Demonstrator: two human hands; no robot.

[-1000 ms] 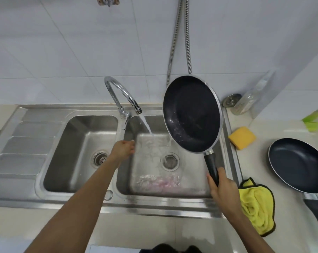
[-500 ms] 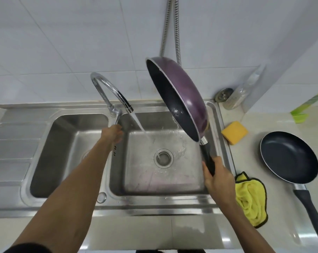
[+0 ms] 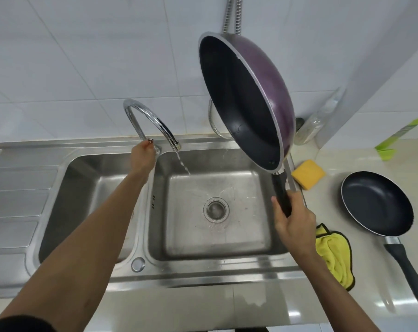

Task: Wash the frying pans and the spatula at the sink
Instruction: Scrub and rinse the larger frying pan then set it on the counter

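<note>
My right hand (image 3: 293, 219) grips the black handle of a purple-bottomed frying pan (image 3: 246, 99), held up on edge above the right sink basin (image 3: 217, 236), its dark inside facing left. My left hand (image 3: 142, 155) reaches to the base of the chrome tap (image 3: 150, 121) and seems to hold the tap handle there. A thin stream of water runs from the spout into the right basin. A second dark frying pan (image 3: 377, 203) lies on the counter at the right, handle toward me. No spatula is in view.
A yellow sponge (image 3: 307, 173) sits by the sink's right rim. A yellow cloth (image 3: 335, 255) lies on the counter near my right wrist. The left basin (image 3: 83, 188) and a ribbed drainboard (image 3: 16, 200) lie to the left. A bottle (image 3: 318, 121) stands at the back corner.
The pan has turned from facing me to standing on edge and has risen. My left hand moved from the basin divider up to the tap base. The water stream has thinned.
</note>
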